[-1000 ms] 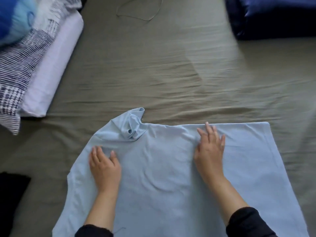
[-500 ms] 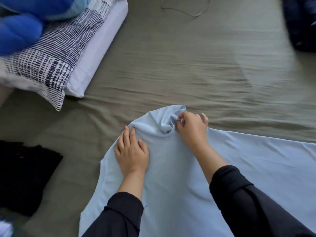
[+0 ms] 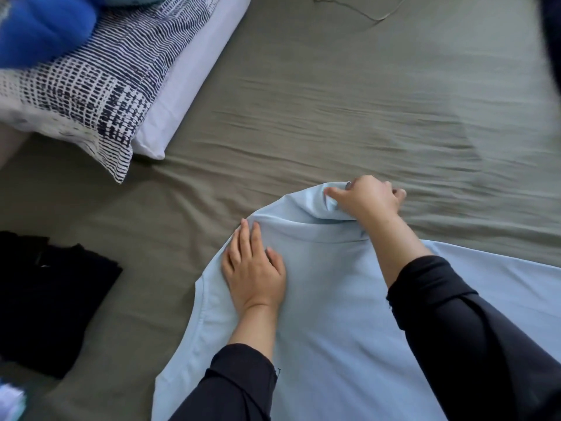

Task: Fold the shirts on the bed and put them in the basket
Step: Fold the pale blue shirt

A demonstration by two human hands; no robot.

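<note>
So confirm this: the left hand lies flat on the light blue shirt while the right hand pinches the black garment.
Not quite. In the head view the left hand lies flat on the light blue shirt, but the right hand pinches that same shirt's bunched far edge, not the black garment.

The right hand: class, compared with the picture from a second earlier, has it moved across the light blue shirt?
Yes. The right hand has shifted leftward along the light blue shirt from mid-body to the bunched collar, which it now grips.

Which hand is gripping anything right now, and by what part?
The right hand pinches the light blue cotton shirt at its bunched far edge; the left hand only presses flat on it.
</note>
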